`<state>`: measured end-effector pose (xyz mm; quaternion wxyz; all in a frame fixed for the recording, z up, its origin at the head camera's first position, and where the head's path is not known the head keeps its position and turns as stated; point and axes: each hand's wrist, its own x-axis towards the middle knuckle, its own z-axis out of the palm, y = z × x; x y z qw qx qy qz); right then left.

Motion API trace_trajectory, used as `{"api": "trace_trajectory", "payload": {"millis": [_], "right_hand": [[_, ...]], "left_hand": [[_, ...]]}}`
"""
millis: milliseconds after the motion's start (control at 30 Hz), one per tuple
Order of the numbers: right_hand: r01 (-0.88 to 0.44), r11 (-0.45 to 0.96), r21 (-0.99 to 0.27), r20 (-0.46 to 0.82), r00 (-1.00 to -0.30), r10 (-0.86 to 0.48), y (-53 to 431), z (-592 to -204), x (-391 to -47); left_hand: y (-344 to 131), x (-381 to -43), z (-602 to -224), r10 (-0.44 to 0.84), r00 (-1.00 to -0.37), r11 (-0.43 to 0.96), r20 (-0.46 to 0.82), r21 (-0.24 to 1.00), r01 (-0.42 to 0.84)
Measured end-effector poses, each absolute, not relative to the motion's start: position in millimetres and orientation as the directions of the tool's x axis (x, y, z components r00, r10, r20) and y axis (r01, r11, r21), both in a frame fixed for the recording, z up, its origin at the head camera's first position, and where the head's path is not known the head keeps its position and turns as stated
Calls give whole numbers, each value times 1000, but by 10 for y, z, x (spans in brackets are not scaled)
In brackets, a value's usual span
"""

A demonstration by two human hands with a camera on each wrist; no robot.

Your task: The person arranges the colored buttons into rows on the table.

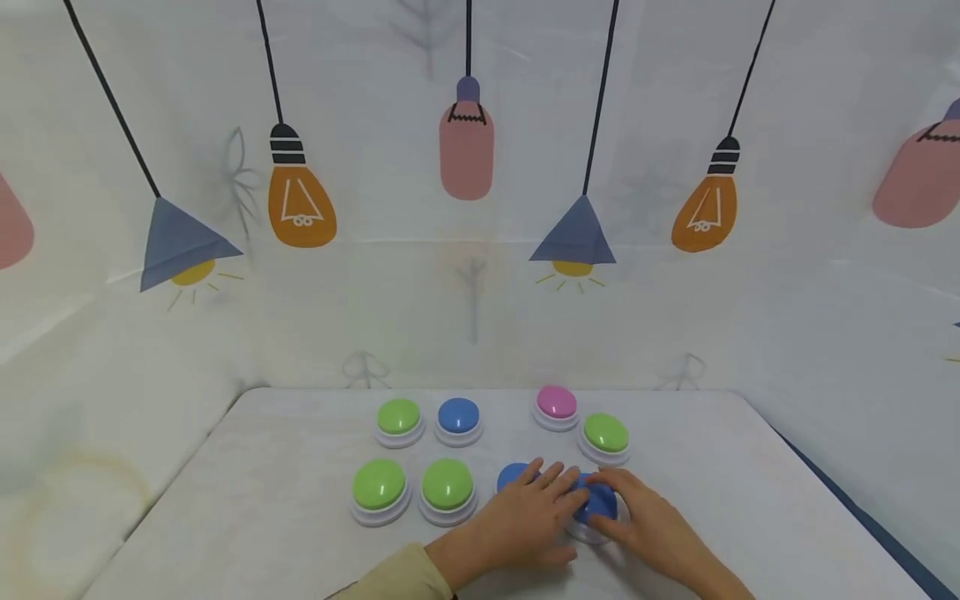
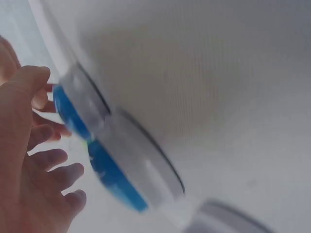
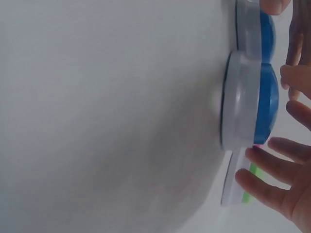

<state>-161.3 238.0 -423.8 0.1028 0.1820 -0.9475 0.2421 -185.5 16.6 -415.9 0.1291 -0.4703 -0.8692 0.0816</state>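
Two push buttons with blue domes and white bases stand side by side on the white table (image 1: 285, 500), the left blue button (image 1: 512, 475) mostly covered. Over them stretches the left hand (image 1: 525, 517), fingers extended and spread, reaching toward the right blue button (image 1: 600, 504). The right hand (image 1: 652, 521) hovers around that right button, its thumb and fingers parted on either side of the dome. In the right wrist view a narrow gap shows between the thumb and the blue dome (image 3: 268, 104). Whether the other fingertips touch its base, I cannot tell.
Left of the hands are a front green button (image 1: 447, 485), another green button (image 1: 378, 485), a back green button (image 1: 398, 417) and a blue button (image 1: 458, 415). Behind the hands stand a pink button (image 1: 557, 402) and a green button (image 1: 606, 433). A lamp-printed curtain (image 1: 375, 308) surrounds the table.
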Motion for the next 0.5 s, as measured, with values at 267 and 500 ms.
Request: {"api": "trace_trajectory", "payload": {"millis": [267,500], "right_hand": [[-421,805,-418,287,-902,-323,2155,-4037,-1854],[-483,767,-423,301,-873,-384,1695,-3866,-2183]], "left_hand": [[-106,-2122,-3923,776,-612,631,154,-183,754],[-502,-2401,-3756,702,-687,710,187,-100,698]]}}
